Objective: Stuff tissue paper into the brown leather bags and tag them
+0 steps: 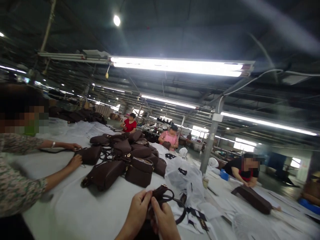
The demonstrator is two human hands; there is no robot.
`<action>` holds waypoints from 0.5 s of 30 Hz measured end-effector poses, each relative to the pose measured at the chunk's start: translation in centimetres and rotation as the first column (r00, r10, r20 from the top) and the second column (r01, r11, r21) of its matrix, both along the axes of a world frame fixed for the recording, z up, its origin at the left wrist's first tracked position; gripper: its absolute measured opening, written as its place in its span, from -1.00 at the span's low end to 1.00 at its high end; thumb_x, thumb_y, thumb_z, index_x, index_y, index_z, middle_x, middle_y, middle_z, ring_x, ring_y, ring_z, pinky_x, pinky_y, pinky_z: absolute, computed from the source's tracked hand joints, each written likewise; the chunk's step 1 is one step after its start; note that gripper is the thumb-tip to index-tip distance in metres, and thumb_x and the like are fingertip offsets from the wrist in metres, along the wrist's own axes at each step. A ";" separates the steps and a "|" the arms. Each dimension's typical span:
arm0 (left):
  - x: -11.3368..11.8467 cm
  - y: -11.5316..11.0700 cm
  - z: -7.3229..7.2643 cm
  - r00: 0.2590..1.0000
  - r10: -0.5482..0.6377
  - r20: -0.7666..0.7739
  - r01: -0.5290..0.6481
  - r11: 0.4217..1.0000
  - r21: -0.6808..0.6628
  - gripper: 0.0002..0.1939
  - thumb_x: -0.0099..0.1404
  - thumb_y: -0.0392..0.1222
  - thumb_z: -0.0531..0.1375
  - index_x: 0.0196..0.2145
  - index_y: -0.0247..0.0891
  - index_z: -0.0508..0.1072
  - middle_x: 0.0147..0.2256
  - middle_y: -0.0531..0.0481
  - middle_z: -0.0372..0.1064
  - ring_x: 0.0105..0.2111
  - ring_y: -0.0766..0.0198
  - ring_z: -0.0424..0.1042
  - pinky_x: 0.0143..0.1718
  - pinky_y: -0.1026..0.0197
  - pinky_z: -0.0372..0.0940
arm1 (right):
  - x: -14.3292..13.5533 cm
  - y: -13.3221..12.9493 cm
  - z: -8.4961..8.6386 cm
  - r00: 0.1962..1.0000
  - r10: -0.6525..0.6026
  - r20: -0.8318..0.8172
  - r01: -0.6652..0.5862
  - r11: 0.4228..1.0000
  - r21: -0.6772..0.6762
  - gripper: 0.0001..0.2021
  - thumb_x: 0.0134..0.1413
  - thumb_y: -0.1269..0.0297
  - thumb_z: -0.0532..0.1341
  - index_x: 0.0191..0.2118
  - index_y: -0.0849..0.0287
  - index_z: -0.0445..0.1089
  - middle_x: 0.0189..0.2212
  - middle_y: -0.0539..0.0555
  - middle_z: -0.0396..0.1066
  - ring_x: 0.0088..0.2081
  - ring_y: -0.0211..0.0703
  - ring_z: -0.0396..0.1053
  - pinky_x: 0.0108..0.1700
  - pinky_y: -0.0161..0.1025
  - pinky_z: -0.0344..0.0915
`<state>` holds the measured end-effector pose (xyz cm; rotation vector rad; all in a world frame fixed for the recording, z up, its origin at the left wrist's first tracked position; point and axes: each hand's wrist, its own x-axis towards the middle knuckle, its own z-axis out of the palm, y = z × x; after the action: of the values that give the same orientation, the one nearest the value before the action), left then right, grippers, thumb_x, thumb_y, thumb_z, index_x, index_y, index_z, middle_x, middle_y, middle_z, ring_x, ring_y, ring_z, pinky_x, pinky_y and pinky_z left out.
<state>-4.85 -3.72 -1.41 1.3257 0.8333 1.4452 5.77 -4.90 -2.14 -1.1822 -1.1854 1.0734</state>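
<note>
Low in the view, my left hand (138, 208) and my right hand (163, 213) are close together, thumbs up, fingers closed on a dark brown handbag (159, 191). Its top edge and looped handle or strap show beyond my fingers; most of the body is hidden below my hands. Just past it on the white table (82, 213) lies a pile of similar brown handbags (140, 170), some with gold-coloured metal fittings. To the right of my hands are clear plastic bags (183, 178) and small black pieces or tags (197, 213).
At left, a co-worker in a floral sleeve (20, 186) handles a brown handbag (90, 155). Another at right bends over a long brown bag (252, 199). Two more people stand farther back. A metal post (209, 146) rises beyond the table; a fan-like round grille (247, 225) shows lower right.
</note>
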 end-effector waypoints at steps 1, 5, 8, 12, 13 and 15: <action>-0.2 0.1 0.2 1.000 0.008 -0.007 -0.008 1.000 0.016 -0.48 0.19 0.24 0.10 -0.35 -0.35 0.49 -0.54 0.04 0.36 -0.54 0.26 0.28 -0.46 0.24 0.20 | 0.3 -0.6 0.1 0.996 -0.009 0.086 0.006 0.999 0.035 -0.48 -0.17 -0.20 0.30 -0.32 0.21 0.33 -0.73 -0.10 0.26 -0.79 -0.34 0.18 -0.82 -0.48 -0.04; -0.6 0.1 0.9 0.998 -0.008 -0.063 0.014 0.996 0.093 -0.57 0.25 0.11 0.07 -0.34 -0.35 0.51 -0.43 0.00 0.42 -0.36 0.19 0.34 -0.28 0.21 0.21 | 2.1 -2.8 1.3 0.940 -0.078 0.333 0.008 0.979 0.204 -0.60 0.01 -0.11 0.20 -0.25 0.16 0.35 -0.63 -0.05 0.34 -0.68 -0.26 0.32 -0.78 -0.47 0.08; -0.4 -0.3 0.9 0.987 0.019 -0.158 0.000 0.993 0.119 -0.61 0.26 0.04 0.05 -0.45 -0.32 0.48 -0.45 0.01 0.36 -0.37 0.21 0.33 -0.27 0.21 0.21 | 3.3 -3.4 2.4 0.903 -0.002 0.429 -0.126 0.955 0.270 -0.72 0.02 0.02 0.23 -0.31 0.16 0.43 -0.54 0.02 0.42 -0.53 -0.19 0.41 -0.60 -0.40 0.29; -0.3 -0.8 1.0 0.975 0.075 -0.211 -0.045 0.989 0.144 -0.60 0.25 -0.01 0.04 -0.62 -0.28 0.36 -0.48 0.03 0.26 -0.42 0.25 0.31 -0.30 0.23 0.21 | 4.4 -3.2 2.9 0.881 0.331 0.338 -0.413 0.887 0.208 -0.51 -0.15 0.22 0.36 0.00 0.08 0.40 -0.20 0.12 0.49 -0.17 0.00 0.47 -0.15 -0.18 0.42; -0.3 -0.9 1.1 0.976 0.083 -0.203 -0.052 0.987 0.152 -0.60 0.25 -0.02 0.04 -0.64 -0.27 0.33 -0.49 0.03 0.26 -0.42 0.25 0.31 -0.30 0.24 0.20 | 4.6 -3.1 2.9 0.867 0.400 0.296 -0.464 0.865 0.192 -0.48 -0.14 0.23 0.36 0.04 0.07 0.38 -0.13 0.13 0.48 -0.08 0.03 0.44 -0.06 -0.13 0.38; -0.4 -1.2 1.2 0.979 0.090 -0.182 -0.061 0.985 0.159 -0.60 0.25 -0.02 0.05 -0.66 -0.26 0.32 -0.54 0.05 0.26 -0.43 0.25 0.31 -0.30 0.25 0.19 | 4.9 -3.1 2.8 0.847 0.461 0.266 -0.514 0.838 0.184 -0.50 -0.07 0.22 0.34 0.06 0.05 0.37 -0.06 0.14 0.45 0.02 0.04 0.38 0.05 -0.09 0.31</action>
<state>-5.25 -4.88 -0.22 1.5813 0.9189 1.4827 10.68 -8.04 0.71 -0.8226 -1.8058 1.1447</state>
